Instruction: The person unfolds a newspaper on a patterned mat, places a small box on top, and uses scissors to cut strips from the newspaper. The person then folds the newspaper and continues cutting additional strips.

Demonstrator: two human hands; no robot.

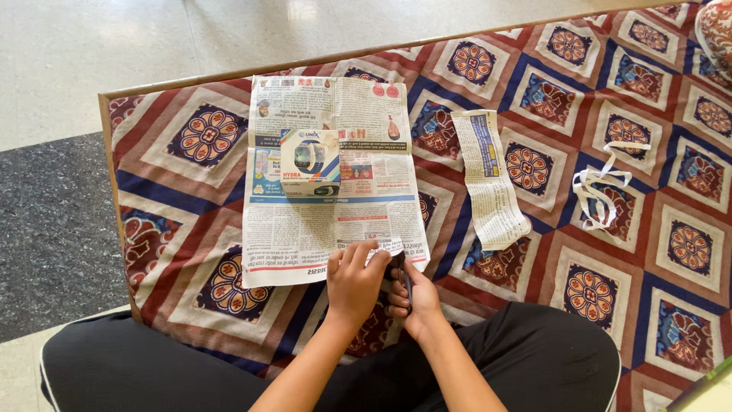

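Observation:
A sheet of newspaper [305, 229] lies flat on a patterned bedspread [648, 229], with a small cardboard box [309, 162] showing a watch picture standing on its middle. My left hand [354, 278] presses on the near edge of the sheet, fingers curled over it. My right hand [408, 294] is right beside it, gripping dark-handled scissors [402, 276] at the sheet's lower right edge. The blades are mostly hidden by my fingers.
A cut strip of newspaper [489, 179] lies to the right of the sheet, and a tangle of thin white paper strips [601, 191] lies further right. The bed's wooden edge [114, 183] runs along the left, with pale floor beyond. My black-trousered legs [534, 358] are crossed below.

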